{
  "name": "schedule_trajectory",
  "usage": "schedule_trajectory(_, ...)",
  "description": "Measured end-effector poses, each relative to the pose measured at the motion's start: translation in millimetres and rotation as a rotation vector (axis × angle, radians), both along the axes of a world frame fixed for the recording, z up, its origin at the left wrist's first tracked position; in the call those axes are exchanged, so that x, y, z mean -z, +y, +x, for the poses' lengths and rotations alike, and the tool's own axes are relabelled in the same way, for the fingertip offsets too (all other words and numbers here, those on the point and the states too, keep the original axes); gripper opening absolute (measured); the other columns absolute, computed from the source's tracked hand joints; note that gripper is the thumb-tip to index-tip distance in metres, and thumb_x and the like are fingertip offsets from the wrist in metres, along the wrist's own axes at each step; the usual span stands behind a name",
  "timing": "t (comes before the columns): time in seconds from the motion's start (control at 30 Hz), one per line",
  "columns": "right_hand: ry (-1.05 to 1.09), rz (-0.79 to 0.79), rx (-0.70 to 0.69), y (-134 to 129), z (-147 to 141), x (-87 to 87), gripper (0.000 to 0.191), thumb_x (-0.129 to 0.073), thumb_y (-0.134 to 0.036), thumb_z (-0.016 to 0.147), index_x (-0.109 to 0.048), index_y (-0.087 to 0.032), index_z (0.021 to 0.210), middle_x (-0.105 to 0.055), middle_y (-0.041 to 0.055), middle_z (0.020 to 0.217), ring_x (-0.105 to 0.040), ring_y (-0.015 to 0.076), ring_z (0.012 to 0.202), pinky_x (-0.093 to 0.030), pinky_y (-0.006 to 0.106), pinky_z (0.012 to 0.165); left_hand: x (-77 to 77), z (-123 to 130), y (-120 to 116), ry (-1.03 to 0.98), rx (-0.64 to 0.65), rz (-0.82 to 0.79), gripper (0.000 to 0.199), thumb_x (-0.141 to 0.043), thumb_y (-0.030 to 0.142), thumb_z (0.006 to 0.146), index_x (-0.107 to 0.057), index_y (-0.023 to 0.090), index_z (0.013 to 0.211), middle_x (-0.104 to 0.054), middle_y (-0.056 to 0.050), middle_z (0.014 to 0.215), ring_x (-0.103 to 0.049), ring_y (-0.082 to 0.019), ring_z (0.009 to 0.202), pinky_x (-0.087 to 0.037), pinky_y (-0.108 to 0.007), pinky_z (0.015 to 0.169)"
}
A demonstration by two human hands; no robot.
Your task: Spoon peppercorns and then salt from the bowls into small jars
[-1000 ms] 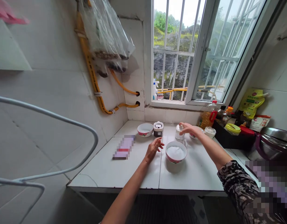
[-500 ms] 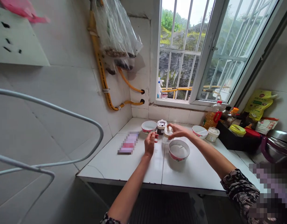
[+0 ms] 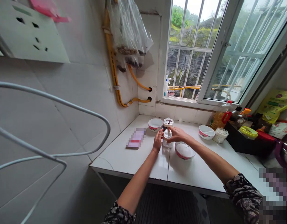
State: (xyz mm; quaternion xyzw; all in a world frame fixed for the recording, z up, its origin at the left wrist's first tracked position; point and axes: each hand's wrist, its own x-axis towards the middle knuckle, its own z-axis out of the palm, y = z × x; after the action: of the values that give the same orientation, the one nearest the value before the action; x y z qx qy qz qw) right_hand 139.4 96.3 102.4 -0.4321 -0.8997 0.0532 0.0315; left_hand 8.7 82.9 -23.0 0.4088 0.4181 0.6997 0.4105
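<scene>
On the white tiled counter [image 3: 143,163] stands a clear jar [image 3: 167,144] with a white lid [image 3: 167,134], between my two hands. My left hand [image 3: 157,142] curls against its left side, the fingertips partly hidden behind it. From the right, my right hand [image 3: 179,135] grips the lid between thumb and fingers. Just right of the jar is a floral bowl [image 3: 184,153] with white contents, partly under my right wrist. Behind the jar are a dark-filled jar [image 3: 168,122] with a white lid and another floral bowl [image 3: 155,125].
A pixelated flat object [image 3: 136,139] lies on the left. To the right are a bowl [image 3: 206,133], a white-lidded jar [image 3: 220,136], an oil bottle [image 3: 221,116] and a black box [image 3: 236,133] of condiments. A pale wire loop [image 3: 83,112] juts out at left.
My left hand has come in against the jar's side, and my right hand has settled around the lid. The camera view has turned slightly left, shifting everything rightward.
</scene>
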Motion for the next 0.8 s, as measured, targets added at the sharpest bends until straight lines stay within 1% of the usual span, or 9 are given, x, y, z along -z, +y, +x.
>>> schedule_trajectory(0.13, 0.008, -0.017, -0.017, -2.4, 4.1, -1.4, 0.063, -0.080, -0.044, 0.065, -0.060, -0.019, 0.119, -0.069, 0.0107, 0.098, -0.065, 0.0293, 0.089, -0.044, 0.032, 0.070, 1.8, 1.3, 1.0, -0.010, 0.037, -0.006, 0.072, -0.045, 0.072, 0.089, -0.059, 0.012, 0.128, -0.072, -0.014, 0.113, -0.069, -0.028, 0.102, -0.054, -0.037, 0.087)
schedule_trajectory(0.27, 0.030, -0.060, -0.082, -1.7, 10.2, -8.6, 0.059, -0.078, -0.047, 0.069, -0.063, -0.022, 0.120, -0.070, 0.0087, 0.098, -0.065, 0.0280, 0.092, -0.044, 0.030, 0.072, 2.3, 2.4, 0.0, -0.015, 0.068, 0.002, 0.074, -0.042, 0.074, 0.090, -0.059, 0.013, 0.130, -0.071, -0.013, 0.115, -0.067, -0.028, 0.107, -0.053, -0.037, 0.089)
schedule_trajectory(0.37, 0.071, -0.127, -0.115, 3.3, 16.4, -14.8, 0.051, -0.077, -0.050, 0.072, -0.068, -0.022, 0.113, -0.071, 0.0056, 0.085, -0.066, 0.0248, 0.082, -0.043, 0.029, 0.068, 1.9, 3.7, 0.0, -0.019, 0.081, 0.013, 0.074, -0.041, 0.074, 0.091, -0.059, 0.014, 0.129, -0.072, -0.013, 0.114, -0.066, -0.028, 0.110, -0.052, -0.038, 0.092)
schedule_trajectory(0.47, 0.147, -0.222, -0.132, 14.5, 21.5, -20.0, 0.042, -0.072, -0.056, 0.078, -0.073, -0.020, 0.100, -0.071, 0.0039, 0.078, -0.067, 0.0213, 0.074, -0.044, 0.027, 0.066, 1.9, 4.0, 0.5, -0.018, 0.086, 0.014, 0.072, -0.041, 0.073, 0.091, -0.061, 0.014, 0.126, -0.072, -0.012, 0.114, -0.065, -0.028, 0.111, -0.052, -0.038, 0.094)
schedule_trajectory(0.53, 0.225, -0.305, -0.097, 25.4, 23.2, -22.4, 0.048, -0.062, -0.064, 0.084, -0.073, -0.018, 0.091, -0.072, 0.0046, 0.077, -0.068, 0.0188, 0.068, -0.047, 0.026, 0.064, 2.5, 3.1, 0.3, -0.014, 0.084, 0.003, 0.071, -0.041, 0.073, 0.091, -0.062, 0.014, 0.126, -0.071, -0.012, 0.115, -0.065, -0.028, 0.111, -0.052, -0.038, 0.093)
schedule_trajectory(0.57, 0.320, -0.397, -0.020, 31.3, 23.5, -22.9, 0.053, -0.061, -0.067, 0.083, -0.073, -0.016, 0.084, -0.073, 0.0060, 0.074, -0.069, 0.0184, 0.063, -0.048, 0.026, 0.062, 2.7, 2.4, -0.1, -0.010, 0.082, -0.003, 0.071, -0.042, 0.073, 0.091, -0.062, 0.014, 0.126, -0.071, -0.013, 0.117, -0.065, -0.028, 0.111, -0.052, -0.038, 0.092)
schedule_trajectory(0.6, 0.374, -0.429, 0.031, 37.1, 23.3, -22.7, 0.059, -0.055, -0.072, 0.084, -0.072, -0.015, 0.081, -0.072, 0.0066, 0.070, -0.068, 0.0178, 0.057, -0.050, 0.027, 0.061, 3.0, 1.7, -0.5, -0.005, 0.078, -0.009, 0.070, -0.043, 0.072, 0.091, -0.061, 0.015, 0.127, -0.070, -0.013, 0.120, -0.065, -0.028, 0.112, -0.052, -0.037, 0.092)
schedule_trajectory(0.7, 0.462, -0.461, 0.126, 51.9, 21.0, -17.7, 0.071, -0.042, -0.078, 0.086, -0.069, -0.012, 0.079, -0.069, 0.0077, 0.058, -0.066, 0.0182, 0.048, -0.052, 0.028, 0.057, 3.0, 0.0, -1.8, 0.014, 0.067, -0.012, 0.067, -0.047, 0.070, 0.091, -0.061, 0.015, 0.127, -0.065, -0.013, 0.130, -0.062, -0.029, 0.118, -0.051, -0.036, 0.094)
schedule_trajectory(0.8, 0.525, -0.486, 0.197, 60.0, 17.3, -8.9, 0.075, -0.037, -0.081, 0.085, -0.065, -0.012, 0.075, -0.067, 0.0092, 0.053, -0.064, 0.0191, 0.043, -0.052, 0.029, 0.051, 2.5, -0.9, -2.7, 0.040, 0.058, -0.005, 0.065, -0.049, 0.068, 0.090, -0.061, 0.015, 0.126, -0.063, -0.013, 0.132, -0.059, -0.029, 0.122, -0.049, -0.036, 0.097)
